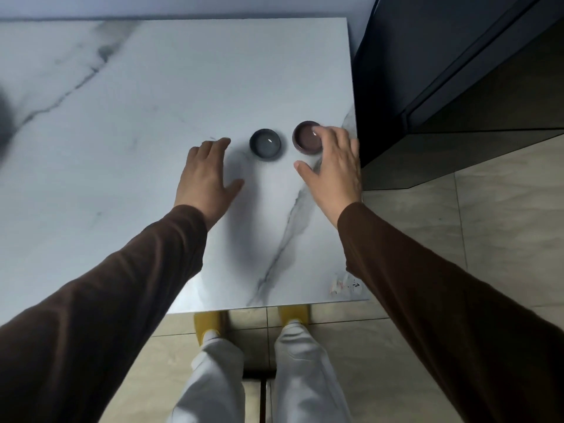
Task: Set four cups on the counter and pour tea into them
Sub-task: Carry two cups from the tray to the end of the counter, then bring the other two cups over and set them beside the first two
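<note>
Two small cups stand upright on the white marble counter near its right edge. The grey cup is on the left, the brown cup just right of it. My right hand hovers beside the brown cup, fingertips at its right rim, thumb spread below it; I cannot tell whether it touches. My left hand is left of the grey cup, fingers apart, holding nothing. No teapot is in view.
A dark cabinet stands close to the counter's right edge. The counter's front edge runs just above my feet in yellow slippers on the tiled floor. A dark blurred shape sits at the far left.
</note>
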`<state>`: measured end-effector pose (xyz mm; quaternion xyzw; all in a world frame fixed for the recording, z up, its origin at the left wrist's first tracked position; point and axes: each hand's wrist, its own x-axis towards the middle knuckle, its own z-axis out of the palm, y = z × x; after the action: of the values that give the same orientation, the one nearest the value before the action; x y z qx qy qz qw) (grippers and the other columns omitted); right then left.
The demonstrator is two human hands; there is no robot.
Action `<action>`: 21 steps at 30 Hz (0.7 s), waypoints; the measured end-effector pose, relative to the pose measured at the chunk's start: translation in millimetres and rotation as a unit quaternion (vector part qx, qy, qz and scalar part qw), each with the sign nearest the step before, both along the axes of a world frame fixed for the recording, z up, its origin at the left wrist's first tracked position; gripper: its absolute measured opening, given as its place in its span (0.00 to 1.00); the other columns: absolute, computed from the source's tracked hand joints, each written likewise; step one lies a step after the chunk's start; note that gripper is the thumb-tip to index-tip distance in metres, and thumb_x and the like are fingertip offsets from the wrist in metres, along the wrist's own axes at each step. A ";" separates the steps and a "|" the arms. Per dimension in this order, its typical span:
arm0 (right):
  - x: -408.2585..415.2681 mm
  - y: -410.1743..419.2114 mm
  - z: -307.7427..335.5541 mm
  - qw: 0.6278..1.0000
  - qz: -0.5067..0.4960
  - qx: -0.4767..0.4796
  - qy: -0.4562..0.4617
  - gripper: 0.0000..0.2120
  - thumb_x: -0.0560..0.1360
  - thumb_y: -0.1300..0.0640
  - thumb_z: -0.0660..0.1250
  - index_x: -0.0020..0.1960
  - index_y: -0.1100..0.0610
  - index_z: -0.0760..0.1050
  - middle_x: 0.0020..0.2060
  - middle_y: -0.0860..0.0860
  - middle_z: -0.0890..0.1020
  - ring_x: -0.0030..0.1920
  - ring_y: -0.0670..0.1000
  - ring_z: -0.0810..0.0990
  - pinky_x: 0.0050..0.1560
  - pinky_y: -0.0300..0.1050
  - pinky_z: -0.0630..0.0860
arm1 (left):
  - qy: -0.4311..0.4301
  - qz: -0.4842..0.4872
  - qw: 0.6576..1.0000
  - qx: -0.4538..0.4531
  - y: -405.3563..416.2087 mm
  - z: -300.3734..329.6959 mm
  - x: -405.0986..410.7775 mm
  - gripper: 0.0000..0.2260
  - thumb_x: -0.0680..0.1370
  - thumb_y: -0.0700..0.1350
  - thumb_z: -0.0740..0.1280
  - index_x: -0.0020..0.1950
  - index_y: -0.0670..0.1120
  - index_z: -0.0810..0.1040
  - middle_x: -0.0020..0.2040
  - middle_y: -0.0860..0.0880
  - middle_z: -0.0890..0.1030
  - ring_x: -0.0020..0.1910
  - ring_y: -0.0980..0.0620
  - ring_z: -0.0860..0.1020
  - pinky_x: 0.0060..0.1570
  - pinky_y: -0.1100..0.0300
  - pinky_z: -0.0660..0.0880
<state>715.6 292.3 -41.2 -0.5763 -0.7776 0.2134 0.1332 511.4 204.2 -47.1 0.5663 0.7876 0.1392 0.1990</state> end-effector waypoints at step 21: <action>-248.6 -156.0 85.1 0.983 0.147 -0.080 -0.081 0.20 0.77 0.50 0.66 0.68 0.52 0.71 0.63 0.50 0.74 0.65 0.54 0.69 0.64 0.48 0.67 | 0.028 -0.020 0.995 -0.092 -151.3 96.3 -232.0 0.21 0.75 0.51 0.69 0.66 0.45 0.72 0.60 0.46 0.78 0.60 0.43 0.73 0.59 0.51 0.71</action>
<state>467.0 136.3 44.0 -0.4797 -0.8426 0.2448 -0.0095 279.4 53.0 49.2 0.5653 0.7907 0.0460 0.2306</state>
